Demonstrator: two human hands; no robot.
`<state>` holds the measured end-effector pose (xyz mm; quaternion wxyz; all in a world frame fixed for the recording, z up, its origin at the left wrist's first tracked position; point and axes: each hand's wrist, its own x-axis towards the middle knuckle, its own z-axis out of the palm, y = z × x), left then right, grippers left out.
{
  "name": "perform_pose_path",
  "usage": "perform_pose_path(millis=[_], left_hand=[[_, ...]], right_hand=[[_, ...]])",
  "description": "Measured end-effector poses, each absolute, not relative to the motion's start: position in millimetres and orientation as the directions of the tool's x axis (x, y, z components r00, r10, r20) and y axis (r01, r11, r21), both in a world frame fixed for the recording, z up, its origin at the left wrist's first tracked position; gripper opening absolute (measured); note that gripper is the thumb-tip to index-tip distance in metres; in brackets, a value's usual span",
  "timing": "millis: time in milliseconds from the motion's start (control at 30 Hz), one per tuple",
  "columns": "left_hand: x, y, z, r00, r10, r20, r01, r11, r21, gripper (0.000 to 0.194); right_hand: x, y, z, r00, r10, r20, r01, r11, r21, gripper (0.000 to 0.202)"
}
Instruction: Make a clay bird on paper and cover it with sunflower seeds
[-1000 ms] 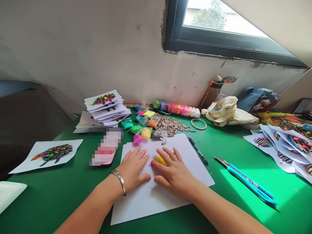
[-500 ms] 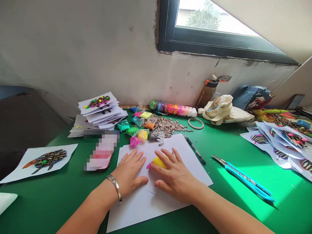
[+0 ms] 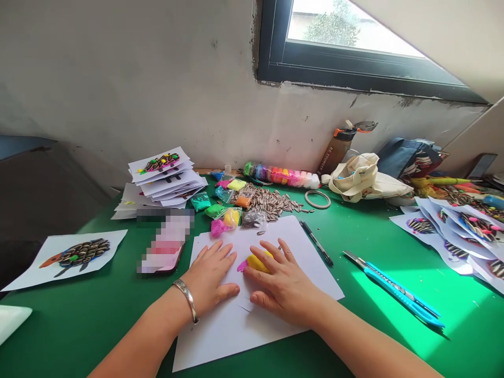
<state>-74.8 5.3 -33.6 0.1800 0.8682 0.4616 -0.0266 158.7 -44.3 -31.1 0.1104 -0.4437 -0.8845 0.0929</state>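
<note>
Both hands lie over white paper (image 3: 220, 336) on the green table. My left hand (image 3: 210, 273) rests flat on the sheet's left part, fingers spread, holding nothing; a silver bracelet (image 3: 186, 300) circles that wrist. Fingers apart, my right hand (image 3: 281, 281) covers part of a flattened yellow clay shape (image 3: 258, 261). A small pink clay piece (image 3: 242, 266) joins the yellow one on its left. Thin pencil-like lines show on the paper between the thumbs. What lies under the right palm is hidden.
Behind the paper are clay packets (image 3: 230, 216) and sunflower seeds (image 3: 268, 202). A pen (image 3: 316, 241) and a blue utility knife (image 3: 397, 291) lie to the right. Seed pictures are stacked at left (image 3: 165, 184) and right (image 3: 452, 231). A blurred phone-like object (image 3: 167, 247) lies left.
Both hands keep nearly the same pose on the paper. The whole view has shifted very slightly; nothing has been picked up or let go.
</note>
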Motion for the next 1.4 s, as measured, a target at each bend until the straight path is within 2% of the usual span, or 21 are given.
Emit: perform_pose_path(millis=[200,400,700,867,1033,1200,1400], left_hand=[[-73.4,4.9,-32.9,0.572,0.792,-0.212,0.810,-0.505,0.298,0.067],[-72.5,2.3,-30.7,0.559,0.799,-0.221,0.821,-0.495,0.285,0.065],[-70.1,-3.5,-22.2,0.571,0.788,-0.231,0.814,-0.506,0.286,0.065],[-68.7,-7.1,-17.9,0.568,0.788,-0.237,0.819,-0.513,0.258,0.065],[-70.2,-10.6,-16.7,0.558,0.795,-0.237,0.827,-0.510,0.237,0.062],[-74.3,-9.3,-17.4,0.561,0.802,-0.205,0.822,-0.509,0.255,0.059],[-71.4,-6.5,-12.4,0.547,0.790,-0.275,0.836,-0.499,0.229,0.063]], right_hand=[[164.9,-40.9,-26.0,-0.486,0.860,0.159,0.826,0.511,-0.239,0.042],[159.4,-42.8,-30.4,-0.583,0.804,0.122,0.780,0.595,-0.193,0.044],[161.7,-43.6,-36.2,-0.604,0.786,0.133,0.776,0.618,-0.125,0.044],[164.9,-41.8,-38.7,-0.557,0.806,0.201,0.804,0.584,-0.111,0.044],[165.9,-40.0,-41.5,-0.575,0.806,0.138,0.799,0.590,-0.117,0.044],[167.4,-37.9,-38.9,-0.551,0.825,0.128,0.820,0.563,-0.105,0.057],[170.0,-37.5,-33.1,-0.526,0.847,0.074,0.838,0.531,-0.125,0.063]])
